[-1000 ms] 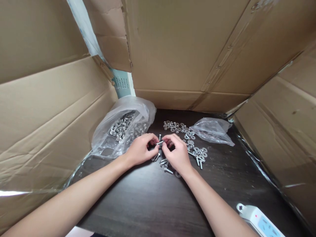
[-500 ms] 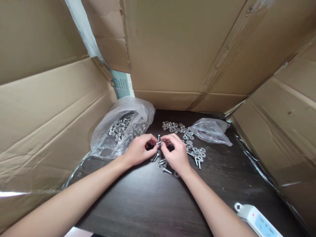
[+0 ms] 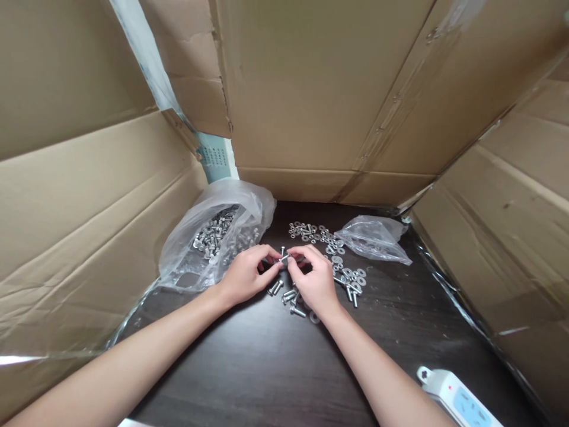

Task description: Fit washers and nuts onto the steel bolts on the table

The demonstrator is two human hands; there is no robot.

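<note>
Between the fingertips of both hands is a small silver bolt (image 3: 284, 258), lying slantwise just above the table. My left hand (image 3: 249, 271) pinches one end of it, and my right hand (image 3: 312, 274) pinches the other. Whether a nut or washer is on its end I cannot make out. Another bolt (image 3: 283, 251) shows just behind the fingertips. Several loose bolts (image 3: 297, 311) lie on the table below my hands, with a washer (image 3: 315, 318) by my right wrist.
At the left, a clear plastic bag (image 3: 249, 193) holds many bolts. Washers and nuts (image 3: 336, 261) are scattered right of my hands, beside a second plastic bag (image 3: 373, 234). A white power strip (image 3: 457, 394) lies front right. Cardboard walls (image 3: 320, 95) enclose the dark table (image 3: 249, 367).
The whole view has shifted slightly. Both hands keep their pinch on the bolt, with barely any movement of the fingers.
</note>
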